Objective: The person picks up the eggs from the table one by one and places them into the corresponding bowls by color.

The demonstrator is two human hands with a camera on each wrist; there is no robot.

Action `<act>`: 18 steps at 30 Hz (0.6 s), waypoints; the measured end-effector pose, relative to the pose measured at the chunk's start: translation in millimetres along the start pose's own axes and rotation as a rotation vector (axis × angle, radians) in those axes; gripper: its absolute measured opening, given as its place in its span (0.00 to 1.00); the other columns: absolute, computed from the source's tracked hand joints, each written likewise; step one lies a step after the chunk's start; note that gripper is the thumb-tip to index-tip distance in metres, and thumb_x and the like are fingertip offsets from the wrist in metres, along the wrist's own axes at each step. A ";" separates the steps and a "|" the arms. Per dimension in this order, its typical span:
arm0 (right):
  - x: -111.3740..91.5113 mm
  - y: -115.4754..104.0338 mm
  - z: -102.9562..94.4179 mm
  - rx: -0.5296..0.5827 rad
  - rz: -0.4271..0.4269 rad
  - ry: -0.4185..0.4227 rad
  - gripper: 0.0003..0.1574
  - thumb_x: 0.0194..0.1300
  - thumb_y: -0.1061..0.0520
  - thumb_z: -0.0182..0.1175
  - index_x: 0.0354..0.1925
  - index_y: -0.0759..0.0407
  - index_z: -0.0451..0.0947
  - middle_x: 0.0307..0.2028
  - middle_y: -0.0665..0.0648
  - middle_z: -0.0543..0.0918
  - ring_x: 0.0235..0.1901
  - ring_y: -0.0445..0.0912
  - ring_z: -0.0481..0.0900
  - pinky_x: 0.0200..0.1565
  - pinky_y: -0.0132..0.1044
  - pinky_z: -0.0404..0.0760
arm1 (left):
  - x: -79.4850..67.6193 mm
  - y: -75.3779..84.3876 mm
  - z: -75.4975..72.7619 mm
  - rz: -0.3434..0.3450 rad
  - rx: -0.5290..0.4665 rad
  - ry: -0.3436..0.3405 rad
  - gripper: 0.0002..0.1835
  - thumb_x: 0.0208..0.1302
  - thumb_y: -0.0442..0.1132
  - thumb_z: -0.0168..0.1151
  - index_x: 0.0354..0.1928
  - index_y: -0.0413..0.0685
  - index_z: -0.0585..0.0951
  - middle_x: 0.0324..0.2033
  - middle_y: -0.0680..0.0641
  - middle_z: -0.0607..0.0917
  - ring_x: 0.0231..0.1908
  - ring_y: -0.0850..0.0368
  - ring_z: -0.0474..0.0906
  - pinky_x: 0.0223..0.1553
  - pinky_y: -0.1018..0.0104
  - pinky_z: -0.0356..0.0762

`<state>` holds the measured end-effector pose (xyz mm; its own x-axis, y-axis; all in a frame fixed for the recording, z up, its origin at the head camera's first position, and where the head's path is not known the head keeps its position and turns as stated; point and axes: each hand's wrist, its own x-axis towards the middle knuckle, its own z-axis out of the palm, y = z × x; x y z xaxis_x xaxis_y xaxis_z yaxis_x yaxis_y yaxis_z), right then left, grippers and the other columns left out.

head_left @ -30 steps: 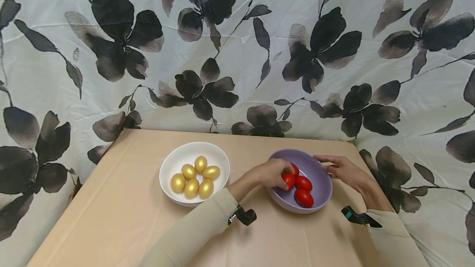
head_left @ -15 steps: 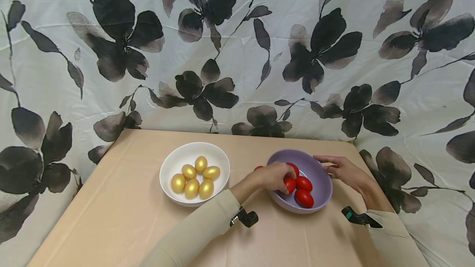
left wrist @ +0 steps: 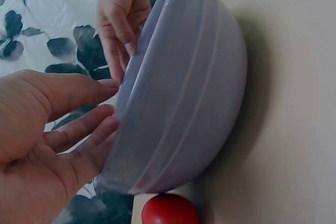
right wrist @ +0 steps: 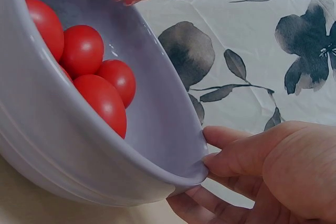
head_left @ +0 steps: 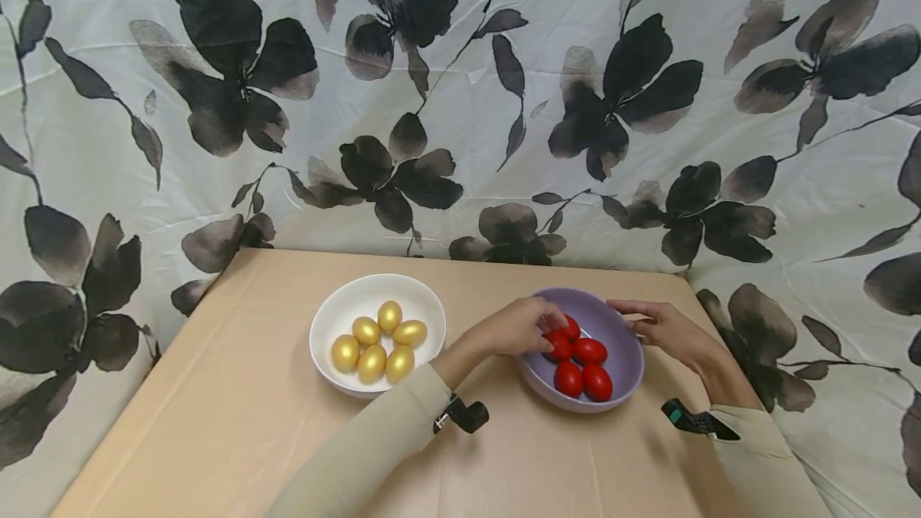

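In the head view a purple bowl (head_left: 624,342) holds several red eggs (head_left: 597,382). My left hand (head_left: 514,330) hovers at the bowl's left side, its fingertips over the eggs. In the left wrist view this hand's thumb and fingers are loosely bent near the rim, with no egg seen between them. Beside the bowl another red egg (left wrist: 169,211) lies outside it, hidden behind the left hand in the head view. My right hand (head_left: 672,334) pinches the right rim, thumb and fingers on either side of the wall in the right wrist view.
A white bowl (head_left: 324,350) with several golden eggs (head_left: 371,364) stands to the left, behind the left forearm. Both bowls rest on a tan table (head_left: 237,390). A floral cloth (head_left: 504,126) hangs behind the table and along its sides.
One more red egg shows in the purple bowl, and the front ones now lie side by side. My left hand has lifted slightly and loosened. The right hand stays at the rim.
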<state>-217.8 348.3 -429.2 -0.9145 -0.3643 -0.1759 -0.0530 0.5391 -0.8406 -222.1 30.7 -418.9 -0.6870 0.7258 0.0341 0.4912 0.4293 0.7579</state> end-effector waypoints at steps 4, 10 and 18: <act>0.1 0.2 0.5 -0.002 0.004 0.003 0.31 0.74 0.65 0.54 0.73 0.62 0.67 0.71 0.73 0.66 0.65 0.70 0.71 0.56 0.59 0.81 | -2.9 -4.2 -5.6 -0.025 0.002 0.084 0.20 0.62 0.29 0.69 0.57 0.42 0.83 0.52 0.44 0.85 0.54 0.51 0.80 0.58 0.64 0.80; -0.3 0.9 1.1 0.008 0.000 -0.002 0.32 0.73 0.66 0.54 0.73 0.62 0.67 0.71 0.73 0.66 0.65 0.71 0.71 0.57 0.59 0.80 | -10.3 -10.3 -12.4 -0.051 -0.026 0.201 0.21 0.61 0.29 0.68 0.57 0.46 0.83 0.53 0.49 0.84 0.55 0.54 0.79 0.60 0.64 0.78; -0.9 1.5 0.8 0.019 -0.008 -0.006 0.31 0.74 0.65 0.54 0.73 0.61 0.67 0.71 0.72 0.66 0.65 0.72 0.70 0.57 0.58 0.81 | -19.1 -23.7 -17.6 -0.118 -0.108 0.292 0.25 0.62 0.28 0.68 0.61 0.45 0.80 0.57 0.45 0.81 0.56 0.50 0.78 0.58 0.61 0.80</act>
<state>-216.7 348.8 -430.7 -0.9118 -0.3727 -0.1725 -0.0522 0.5219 -0.8514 -230.0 -2.8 -426.1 -0.8678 0.4833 0.1156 0.3505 0.4304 0.8318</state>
